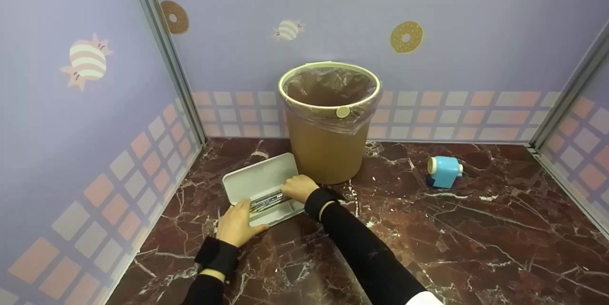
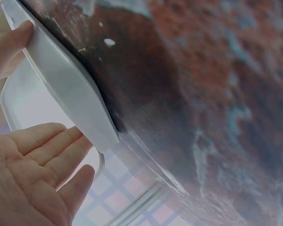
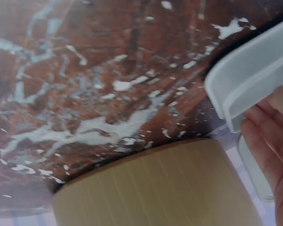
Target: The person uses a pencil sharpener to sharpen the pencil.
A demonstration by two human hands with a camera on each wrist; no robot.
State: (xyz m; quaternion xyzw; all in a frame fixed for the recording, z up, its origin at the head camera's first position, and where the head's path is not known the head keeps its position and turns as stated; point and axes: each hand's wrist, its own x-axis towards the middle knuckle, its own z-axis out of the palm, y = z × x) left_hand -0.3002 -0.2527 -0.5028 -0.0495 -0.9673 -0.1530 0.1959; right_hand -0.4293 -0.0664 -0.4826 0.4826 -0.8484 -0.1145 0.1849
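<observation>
An open pale grey pencil case lies at an angle on the marbled tabletop, its lid tipped back towards the bin. Several slim, dark patterned pens lie lengthwise in its tray. My left hand holds the case at its left end; in the left wrist view the thumb is on the case wall and the fingers spread across the far side. Over the right end of the tray, my right hand has curled fingers on the pens and covers their ends. The right wrist view shows its fingers reaching past the case rim.
A brown bin with a cream rim and clear liner stands right behind the case, close to the right hand. Farther right sits a small light-blue object with cream round ends. Patterned lilac walls close off the back and sides.
</observation>
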